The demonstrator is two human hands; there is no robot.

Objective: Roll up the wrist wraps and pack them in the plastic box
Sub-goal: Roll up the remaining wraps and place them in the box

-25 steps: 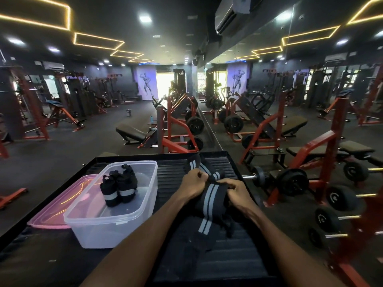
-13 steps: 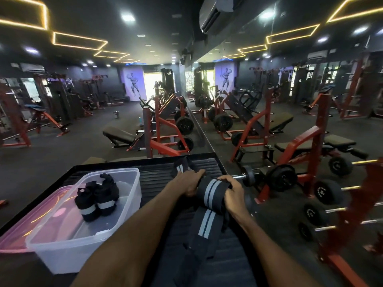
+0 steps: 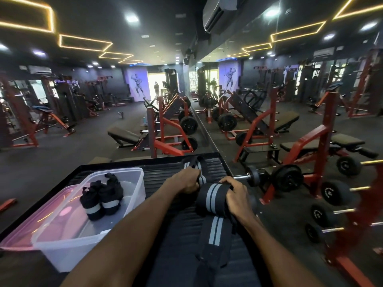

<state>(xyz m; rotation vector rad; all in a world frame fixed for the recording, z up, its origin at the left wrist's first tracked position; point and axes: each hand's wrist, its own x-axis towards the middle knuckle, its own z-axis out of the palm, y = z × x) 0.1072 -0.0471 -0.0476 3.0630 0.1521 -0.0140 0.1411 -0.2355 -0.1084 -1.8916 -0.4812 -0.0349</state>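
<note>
Just right of the plastic box [image 3: 124,206], which holds two rolled wraps [image 3: 102,198], the left hand [image 3: 186,182] and right hand [image 3: 236,195] grip a half-rolled wrist wrap [image 3: 210,198]; rolling tightly with edges aligned should keep it compact.

the room was dim overall, lit from above by round white ceiling spots [image 3: 131,17] and thin amber led outlines [image 3: 85,42] that bloomed slightly against the dark ceiling. a bright doorway [image 3: 156,83] at the far end was blown out to near white. the mirror wall [image 3: 300,90] on the right doubled the lamps and the glow. wide-angle distortion bent the ceiling lines and stretched the forearms at the bottom edge. the picture was soft throughout, with blur strongest at the left and right borders. faint pink and orange reflections lay on the pink lid [image 3: 27,230], and the black mat [image 3: 165,175] swallowed most shadow detail
</note>
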